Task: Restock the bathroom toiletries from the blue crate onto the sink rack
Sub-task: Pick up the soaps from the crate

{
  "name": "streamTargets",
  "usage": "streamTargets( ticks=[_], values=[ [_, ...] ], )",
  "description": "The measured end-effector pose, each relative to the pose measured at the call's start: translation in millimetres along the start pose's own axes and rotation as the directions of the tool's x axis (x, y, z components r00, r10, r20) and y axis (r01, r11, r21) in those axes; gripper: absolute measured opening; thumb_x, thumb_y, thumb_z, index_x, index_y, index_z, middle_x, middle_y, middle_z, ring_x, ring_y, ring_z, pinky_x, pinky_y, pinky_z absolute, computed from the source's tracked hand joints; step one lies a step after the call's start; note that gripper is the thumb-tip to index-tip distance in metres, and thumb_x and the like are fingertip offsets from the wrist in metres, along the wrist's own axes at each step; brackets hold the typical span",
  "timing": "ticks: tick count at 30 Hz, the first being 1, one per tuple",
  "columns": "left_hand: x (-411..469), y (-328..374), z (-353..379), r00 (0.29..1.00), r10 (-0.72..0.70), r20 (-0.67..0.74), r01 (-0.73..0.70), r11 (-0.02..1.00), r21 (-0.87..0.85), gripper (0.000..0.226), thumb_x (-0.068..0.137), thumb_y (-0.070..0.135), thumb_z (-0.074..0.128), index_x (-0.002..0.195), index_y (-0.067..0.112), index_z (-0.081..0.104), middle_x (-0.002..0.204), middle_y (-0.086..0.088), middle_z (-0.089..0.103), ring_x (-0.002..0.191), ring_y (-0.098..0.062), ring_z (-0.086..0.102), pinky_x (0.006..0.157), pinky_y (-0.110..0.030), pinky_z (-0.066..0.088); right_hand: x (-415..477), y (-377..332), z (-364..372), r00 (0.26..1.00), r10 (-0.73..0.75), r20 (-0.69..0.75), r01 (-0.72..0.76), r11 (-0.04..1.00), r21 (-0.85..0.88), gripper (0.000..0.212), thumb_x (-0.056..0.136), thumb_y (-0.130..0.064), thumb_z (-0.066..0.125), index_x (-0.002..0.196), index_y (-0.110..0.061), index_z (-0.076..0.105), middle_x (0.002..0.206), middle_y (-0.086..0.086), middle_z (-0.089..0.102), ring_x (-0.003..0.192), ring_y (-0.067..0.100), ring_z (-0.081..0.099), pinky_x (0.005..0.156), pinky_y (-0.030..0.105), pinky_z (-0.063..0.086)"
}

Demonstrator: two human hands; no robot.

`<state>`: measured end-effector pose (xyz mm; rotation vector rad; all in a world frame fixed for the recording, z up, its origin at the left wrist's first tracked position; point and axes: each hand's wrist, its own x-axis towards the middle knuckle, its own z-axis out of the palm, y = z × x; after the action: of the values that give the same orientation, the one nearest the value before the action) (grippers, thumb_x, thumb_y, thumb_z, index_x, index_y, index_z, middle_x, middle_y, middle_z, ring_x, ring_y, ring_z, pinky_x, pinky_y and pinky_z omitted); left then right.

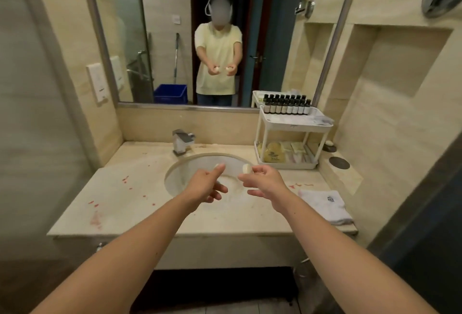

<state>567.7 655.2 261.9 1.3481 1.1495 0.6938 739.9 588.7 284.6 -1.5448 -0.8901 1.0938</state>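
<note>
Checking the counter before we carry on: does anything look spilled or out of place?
Yes. Red splotches mark the counter left of the basin, with a few more beside the rumpled white towel at the right front. The bottles on the rack stand upright in rows.

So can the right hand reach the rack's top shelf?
Probably yes. The right hand, pinching a small soap, hangs over the sink; the white rack stands beyond it to the right with nothing between, and room on its top shelf in front of the bottles.
</note>
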Motion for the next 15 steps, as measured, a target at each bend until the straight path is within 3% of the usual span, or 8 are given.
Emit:
streamTargets(
  ticks=[3,8,11,15],
  values=[
    [34.7,17.4,-2.0,0.999,0.048,0.020,-0.049,0.998,0.035,0.053,0.083,0.065,0.059,0.089,0.012,0.056,0.066,-0.007,0.067,0.050,-0.016,0.054,0.049,-0.022,0.038,26.1,-13.1,-5.1,0.997,-0.029,-0.068,0.026,0.999,-0.044,0.047,0.073,-0.020,0.084,0.111,-0.013,0.058,0.103,0.002,0.070,0.084,0.012,0.069,0.073,0.028,0.057],
    [81.8,43.1,2.9,0.982,0.164,0.094,-0.168,0.985,0.037,0.056,0.071,0.067,0.070,0.077,0.017,0.046,0.057,0.003,0.036,0.048,-0.014,0.032,0.047,-0.024,0.025,58.0,-36.0,-23.0,0.978,-0.102,-0.184,0.077,0.987,-0.140,0.039,0.069,-0.019,0.087,0.101,-0.019,0.063,0.097,-0.002,0.070,0.081,0.012,0.067,0.061,0.022,0.051],
    [103.7,57.4,9.3,0.976,0.201,0.088,-0.209,0.973,0.094,0.054,0.070,0.068,0.071,0.077,0.017,0.056,0.059,0.005,0.045,0.053,-0.011,0.043,0.049,-0.022,0.037,73.0,-49.9,-37.6,0.962,-0.126,-0.244,0.084,0.981,-0.175,0.046,0.068,-0.017,0.087,0.109,-0.015,0.066,0.101,-0.001,0.070,0.080,0.009,0.065,0.057,0.021,0.050],
    [130.8,75.6,18.6,0.946,0.296,0.133,-0.316,0.932,0.176,0.054,0.069,0.067,0.072,0.084,0.016,0.061,0.069,0.004,0.059,0.060,-0.009,0.055,0.053,-0.022,0.044,92.7,-65.4,-58.7,0.949,-0.157,-0.274,0.100,0.972,-0.212,0.048,0.070,-0.014,0.086,0.113,-0.014,0.065,0.106,0.002,0.068,0.092,0.016,0.065,0.058,0.024,0.049]
  ],
)
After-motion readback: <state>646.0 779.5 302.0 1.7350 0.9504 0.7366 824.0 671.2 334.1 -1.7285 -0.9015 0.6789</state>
